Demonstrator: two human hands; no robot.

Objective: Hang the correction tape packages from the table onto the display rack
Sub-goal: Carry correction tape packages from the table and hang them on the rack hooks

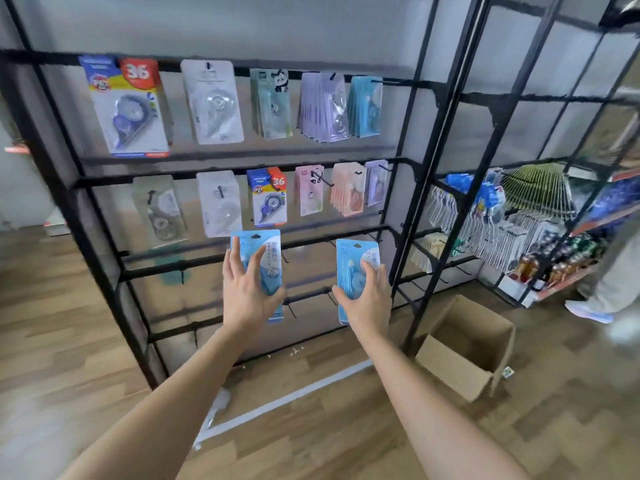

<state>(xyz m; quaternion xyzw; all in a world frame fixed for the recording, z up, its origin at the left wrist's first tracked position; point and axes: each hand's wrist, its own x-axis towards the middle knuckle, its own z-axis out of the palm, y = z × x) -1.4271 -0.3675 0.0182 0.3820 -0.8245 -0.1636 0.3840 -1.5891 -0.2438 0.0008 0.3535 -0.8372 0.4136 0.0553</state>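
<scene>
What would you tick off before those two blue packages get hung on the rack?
1. Right hand grips the right blue package: ok.
2. Left hand grips the left blue package: cannot tell; its spread fingers lie flat on the front.
3. Hang holes at both package tops uncovered: ok.
4. Bare hook nearby on the rack: ok.
5. Holes lined up with hooks: cannot tell.

I note two blue carded tape packages (349, 261) before the black metal display rack (152, 270). Brown cardboard box (453, 372) on wooden floor (69, 306), to its right.
</scene>
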